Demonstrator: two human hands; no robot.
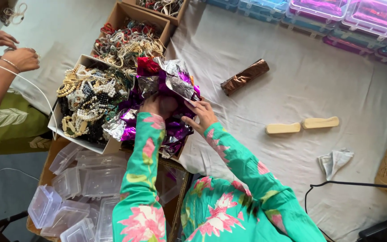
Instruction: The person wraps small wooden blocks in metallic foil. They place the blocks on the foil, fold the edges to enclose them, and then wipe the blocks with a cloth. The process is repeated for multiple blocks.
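A heap of crinkled purple and silver foil sheets point(175, 83) fills a cardboard box in front of me. My left hand point(160, 106), in a green floral sleeve, is closed and pressed into the heap, gripping foil. My right hand point(200, 115) sits just to its right, and its fingers pinch the edge of a silver sheet. A red piece point(147, 66) shows at the top of the heap. Foil hides the lower part of both hands.
Open boxes of bead jewellery point(90, 101) point(128, 42) stand to the left. Empty clear plastic boxes point(75, 197) lie below them. On the white cloth are a brown foil roll point(245, 77), two wooden blocks point(301, 125), a crumpled cloth point(333, 161) and stacked lidded boxes point(337, 13). Another person's hands point(10, 51) work at the far left.
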